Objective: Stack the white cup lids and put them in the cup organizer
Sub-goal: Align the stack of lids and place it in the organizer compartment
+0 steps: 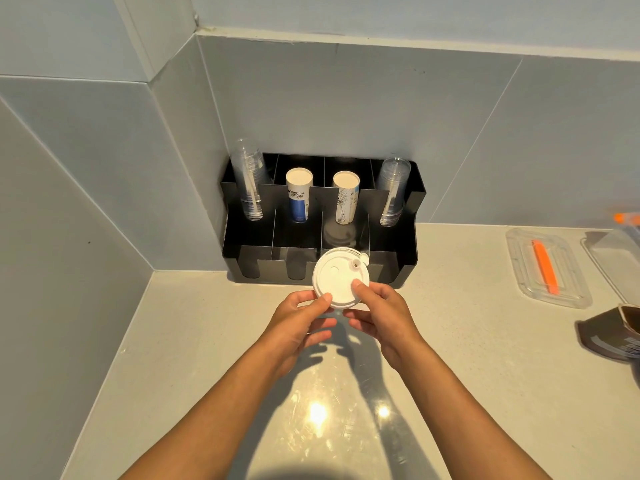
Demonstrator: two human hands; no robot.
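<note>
A stack of white cup lids is held above the counter, right in front of the black cup organizer. My left hand grips the stack's lower left edge with its thumb on top. My right hand pinches its lower right edge, thumb on top as well. The top lid faces me, with a small sip plug at its upper right. The stack overlaps the organizer's third front compartment from the left. How many lids are in the stack cannot be told.
The organizer's back slots hold clear plastic cups at both ends and paper cups between them. A clear plastic container with an orange strip lies at the right, beside a dark brown bag. Tiled walls close off the corner.
</note>
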